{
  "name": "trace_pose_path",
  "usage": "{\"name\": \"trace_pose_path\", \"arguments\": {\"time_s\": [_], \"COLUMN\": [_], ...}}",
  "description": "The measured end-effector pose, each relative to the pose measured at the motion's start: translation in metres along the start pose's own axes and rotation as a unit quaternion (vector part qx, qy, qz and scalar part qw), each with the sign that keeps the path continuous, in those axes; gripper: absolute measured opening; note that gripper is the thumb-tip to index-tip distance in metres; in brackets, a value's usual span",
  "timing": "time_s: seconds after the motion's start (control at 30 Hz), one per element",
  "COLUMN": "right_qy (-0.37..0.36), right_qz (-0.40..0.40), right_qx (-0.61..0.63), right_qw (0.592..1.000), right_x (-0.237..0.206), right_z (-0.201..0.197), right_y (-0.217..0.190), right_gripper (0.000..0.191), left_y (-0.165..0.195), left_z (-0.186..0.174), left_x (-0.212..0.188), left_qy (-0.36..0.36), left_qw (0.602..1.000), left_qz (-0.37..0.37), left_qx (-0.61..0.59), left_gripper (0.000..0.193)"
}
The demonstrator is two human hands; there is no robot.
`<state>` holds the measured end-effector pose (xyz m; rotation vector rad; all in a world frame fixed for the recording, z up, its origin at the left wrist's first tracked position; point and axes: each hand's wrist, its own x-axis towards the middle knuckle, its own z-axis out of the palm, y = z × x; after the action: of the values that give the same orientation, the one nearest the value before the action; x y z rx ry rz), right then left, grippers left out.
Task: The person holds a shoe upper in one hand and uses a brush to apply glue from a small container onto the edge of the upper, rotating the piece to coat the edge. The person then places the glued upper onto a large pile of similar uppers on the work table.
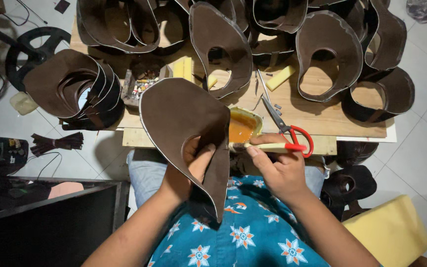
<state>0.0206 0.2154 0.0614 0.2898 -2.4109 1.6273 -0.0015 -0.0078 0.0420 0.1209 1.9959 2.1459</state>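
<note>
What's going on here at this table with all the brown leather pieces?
A person seated at a wooden table holds a curved brown leather piece up in the left hand. The right hand holds a brush at the edge of a small tub of orange glue. Red-handled scissors lie just beside it. Many similar cut-out brown pieces stand curled across the tabletop, with another stack at the left end.

I'm watching a dark brown leather upper (181, 118) standing curved and tilted above the lap, its pale cut edge showing, its oval opening facing low. A cream-handled brush (265, 146) is lying nearly level, its tip reaching into the small tub of orange glue (243, 126) at the board's edge.
</note>
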Motion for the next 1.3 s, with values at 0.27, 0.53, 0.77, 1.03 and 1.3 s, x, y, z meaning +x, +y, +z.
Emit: {"name": "trace_pose_path", "arguments": {"time_s": [0.27,0.53,0.77,1.03,1.3], "right_qy": [-0.051,0.012,-0.030,-0.059,-0.003], "right_qz": [-0.047,0.069,-0.060,-0.103,-0.112], "right_qx": [0.006,0.052,0.056,-0.020,0.004], "right_qw": [0.998,0.996,0.996,0.993,0.994], "right_x": [0.007,0.003,0.003,0.014,0.010], "right_z": [-0.002,0.002,0.001,-0.001,0.002], "right_y": [-0.007,-0.002,0.002,-0.004,0.001], "right_gripper": [0.016,0.017,0.021,0.021,0.021], "left_y": [-0.002,-0.011,-0.015,-0.012,-0.003], "left_z": [-0.002,-0.002,0.003,-0.003,-0.003], "left_x": [-0.007,0.005,0.006,0.003,0.005], "left_qy": [-0.006,0.018,0.028,-0.025,-0.075], "left_qw": [0.998,0.999,0.999,0.995,0.991], "left_qz": [0.031,0.034,0.017,0.061,-0.110], "left_qx": [0.047,0.032,0.031,0.073,0.021], "left_gripper": [0.028,0.035,0.028,0.027,0.028]}}
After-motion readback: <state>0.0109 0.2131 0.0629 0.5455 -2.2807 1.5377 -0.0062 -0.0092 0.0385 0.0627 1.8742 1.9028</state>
